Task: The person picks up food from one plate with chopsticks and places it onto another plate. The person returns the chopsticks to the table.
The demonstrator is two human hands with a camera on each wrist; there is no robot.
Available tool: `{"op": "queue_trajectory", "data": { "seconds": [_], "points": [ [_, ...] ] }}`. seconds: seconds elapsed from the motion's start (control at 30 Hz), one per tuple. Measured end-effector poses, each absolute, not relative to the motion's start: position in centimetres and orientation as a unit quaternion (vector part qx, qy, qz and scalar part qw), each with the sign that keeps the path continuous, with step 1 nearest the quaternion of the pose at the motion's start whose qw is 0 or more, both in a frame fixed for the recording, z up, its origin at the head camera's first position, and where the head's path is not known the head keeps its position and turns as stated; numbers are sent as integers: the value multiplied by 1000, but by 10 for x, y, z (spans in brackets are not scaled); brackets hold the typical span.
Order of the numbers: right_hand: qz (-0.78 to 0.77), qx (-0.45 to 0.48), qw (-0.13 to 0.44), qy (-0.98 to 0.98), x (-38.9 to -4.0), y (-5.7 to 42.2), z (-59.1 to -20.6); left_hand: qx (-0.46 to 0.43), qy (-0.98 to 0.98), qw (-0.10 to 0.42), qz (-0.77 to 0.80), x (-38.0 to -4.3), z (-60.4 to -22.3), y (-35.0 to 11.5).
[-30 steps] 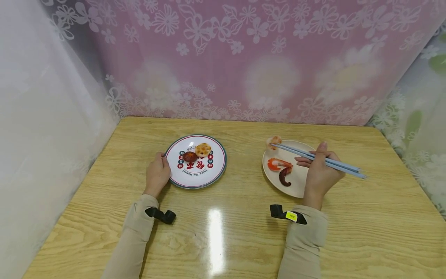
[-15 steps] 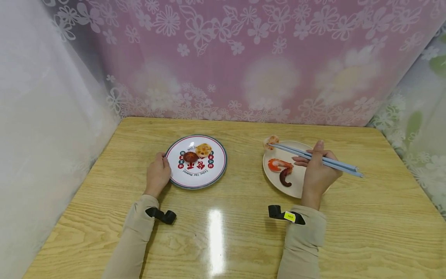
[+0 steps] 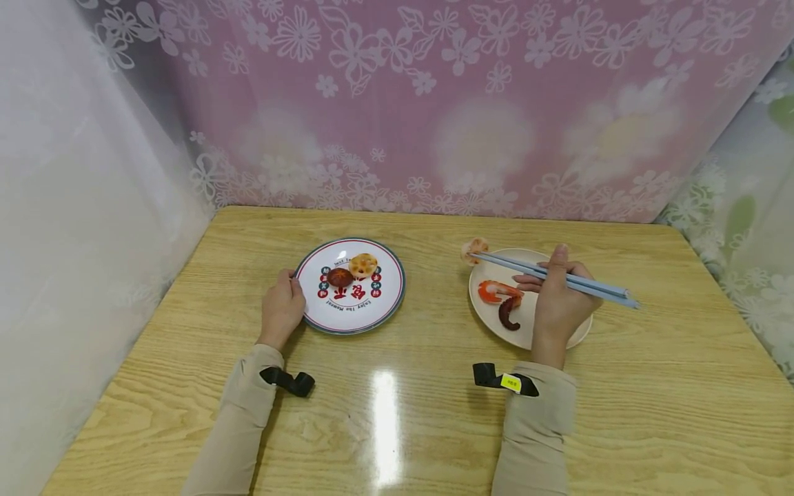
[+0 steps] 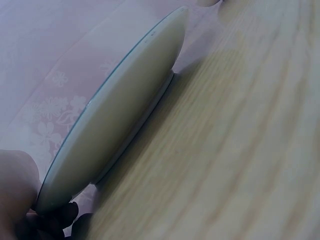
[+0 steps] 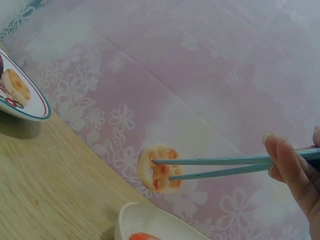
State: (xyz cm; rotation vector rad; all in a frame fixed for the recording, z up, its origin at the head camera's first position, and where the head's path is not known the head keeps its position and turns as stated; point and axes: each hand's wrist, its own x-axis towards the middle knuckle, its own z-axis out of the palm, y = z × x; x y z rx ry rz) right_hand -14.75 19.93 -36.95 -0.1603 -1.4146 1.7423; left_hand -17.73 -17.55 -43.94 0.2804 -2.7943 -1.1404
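My left hand [image 3: 282,309] pinches the left rim of a white plate [image 3: 310,310] with a green edge and red lettering, thumb above and fingers beneath. On that plate lie a brown mushroom cap [image 3: 340,277] and a browned lotus root slice [image 3: 362,266], side by side. My right hand [image 3: 561,306] grips light blue chopsticks [image 5: 215,162]. Their tips hold another lotus root slice [image 5: 159,169], raised above the far left rim of a cream plate [image 3: 490,329]. A shrimp [image 3: 496,291] and a dark curled tentacle [image 3: 507,315] lie on the cream plate, partly overlapping.
Both plates stand on a light wooden table [image 3: 428,413], with bare wood between them. A pink floral curtain [image 3: 397,124] hangs behind the far edge, and pale curtains [image 3: 80,207] flank the sides. A black wrist mount [image 3: 288,381] sits on each sleeve.
My right hand and the chopsticks have moved a little left, carrying the lotus root slice to the cream plate's far left rim. The left hand stays on its plate.
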Motion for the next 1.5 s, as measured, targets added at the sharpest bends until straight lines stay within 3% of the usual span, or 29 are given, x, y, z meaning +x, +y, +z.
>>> {"op": "queue_trajectory", "data": {
  "seconds": [1.5],
  "points": [
    [702, 22, 361, -613, -152, 154, -353, 98, -921, 60, -373, -178, -441, -176]
  ]
}}
